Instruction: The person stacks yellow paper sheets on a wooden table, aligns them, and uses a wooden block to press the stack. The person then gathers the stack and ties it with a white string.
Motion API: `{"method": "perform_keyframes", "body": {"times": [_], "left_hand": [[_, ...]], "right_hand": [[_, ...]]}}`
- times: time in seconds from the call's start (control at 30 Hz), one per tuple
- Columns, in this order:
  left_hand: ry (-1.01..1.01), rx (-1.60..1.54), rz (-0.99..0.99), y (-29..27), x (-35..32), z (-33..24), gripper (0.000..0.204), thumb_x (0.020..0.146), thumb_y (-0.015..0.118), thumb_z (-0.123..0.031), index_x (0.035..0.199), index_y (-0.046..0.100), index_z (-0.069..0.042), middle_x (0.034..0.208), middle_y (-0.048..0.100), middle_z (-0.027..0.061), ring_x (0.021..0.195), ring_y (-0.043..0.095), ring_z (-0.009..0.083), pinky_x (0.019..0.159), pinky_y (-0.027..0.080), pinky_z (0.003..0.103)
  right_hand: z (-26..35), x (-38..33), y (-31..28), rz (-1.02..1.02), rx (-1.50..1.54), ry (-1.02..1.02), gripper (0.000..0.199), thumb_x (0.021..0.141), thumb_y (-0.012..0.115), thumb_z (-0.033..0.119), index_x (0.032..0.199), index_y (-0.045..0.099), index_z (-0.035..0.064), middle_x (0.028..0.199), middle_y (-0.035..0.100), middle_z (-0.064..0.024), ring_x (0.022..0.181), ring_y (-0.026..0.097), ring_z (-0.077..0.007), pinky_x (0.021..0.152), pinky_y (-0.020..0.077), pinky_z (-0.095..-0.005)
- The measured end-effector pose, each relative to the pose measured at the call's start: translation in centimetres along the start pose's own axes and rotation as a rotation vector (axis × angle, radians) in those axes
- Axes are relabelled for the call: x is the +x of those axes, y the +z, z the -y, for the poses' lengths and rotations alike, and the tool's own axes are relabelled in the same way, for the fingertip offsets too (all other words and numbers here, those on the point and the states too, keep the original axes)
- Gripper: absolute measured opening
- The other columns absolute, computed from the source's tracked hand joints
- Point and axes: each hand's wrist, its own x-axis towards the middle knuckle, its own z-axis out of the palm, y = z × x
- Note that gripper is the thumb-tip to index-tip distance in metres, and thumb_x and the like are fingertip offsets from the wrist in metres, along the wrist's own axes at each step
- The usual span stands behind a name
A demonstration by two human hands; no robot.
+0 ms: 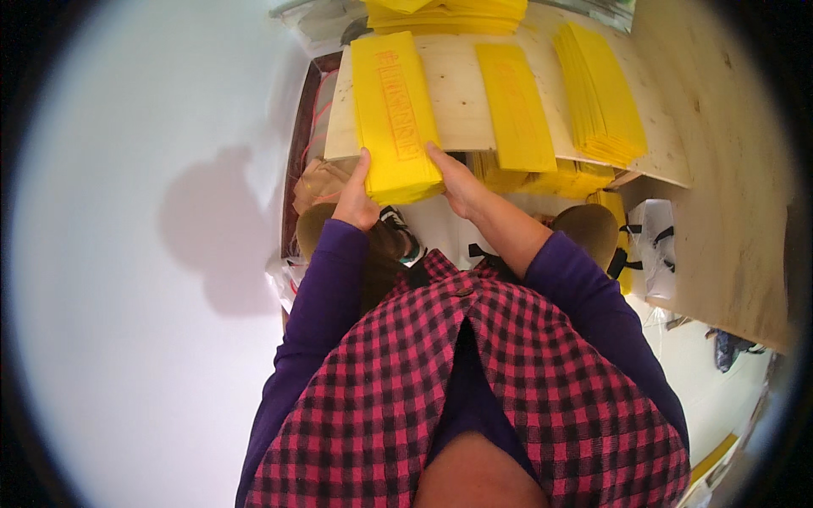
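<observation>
A long stack of yellow paper sheets (391, 106) with red printing on top lies lengthwise away from me, its near end jutting past the table edge. On the left side of that near end my left hand (359, 200) grips it, thumb along the side. My right hand (457, 182) holds the opposite side, its thumb at the top edge. The fingers of both hands are partly hidden. To the right lies a thinner yellow stack (515, 106) with faint red print. Beyond it a fanned yellow stack (600, 93) reaches the table's edge.
Everything rests on a pale plywood table (449, 85). More yellow paper (457, 17) is piled at the far side. Further yellow bundles (572, 179) show below the table edge. A plywood panel (728, 212) stands at the right, a white wall (127, 254) at the left.
</observation>
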Motion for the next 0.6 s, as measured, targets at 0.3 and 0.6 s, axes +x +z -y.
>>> {"method": "perform_keyframes", "body": {"times": [0.3,0.6], "left_hand": [[-0.155,0.162,-0.088,-1.9,-0.3,-0.6,0.06,0.087,0.044,-0.061,0.131,0.045,-0.021,0.127,0.052,-0.0015,0.117,0.045,0.0168,0.096,0.028,0.05],[-0.165,0.244,-0.152,-3.4,1.2,0.2,0.051,0.09,0.044,-0.054,0.127,0.049,-0.02,0.121,0.056,-0.0034,0.112,0.05,0.0151,0.092,0.037,0.044]], "right_hand": [[0.9,-0.7,-1.4,-0.019,0.027,0.132,0.064,0.093,0.029,0.058,0.135,0.04,0.0121,0.135,0.046,-0.0026,0.123,0.04,-0.0175,0.102,0.0259,-0.0386],[1.1,-0.7,-0.9,-0.066,-0.011,0.142,0.064,0.092,0.033,0.058,0.137,0.038,0.0122,0.134,0.046,-0.0033,0.123,0.04,-0.0181,0.103,0.0251,-0.0388]]}}
